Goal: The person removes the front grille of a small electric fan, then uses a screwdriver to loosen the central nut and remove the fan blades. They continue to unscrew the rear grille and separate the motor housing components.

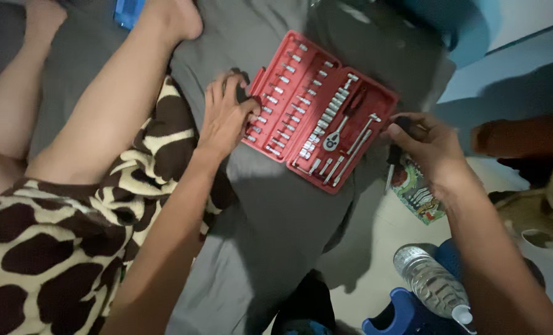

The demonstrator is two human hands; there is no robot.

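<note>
The red tool case [323, 111] lies open on the grey bed sheet [270, 211], close to the bed's right edge. The left hand [227, 115] presses on the case's left lid edge, fingers curled around a small dark part. The right hand [428, 146] is closed around a dark-handled screwdriver [393, 158] just beside the case's right corner. The case looks stiff plastic and heavy with loose metal sockets; it is best held level by both long edges.

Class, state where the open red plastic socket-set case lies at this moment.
In the head view, the open red plastic socket-set case lies upper centre on the grey bedsheet, between the left hand at its left edge and the right hand beside its right corner.
</note>
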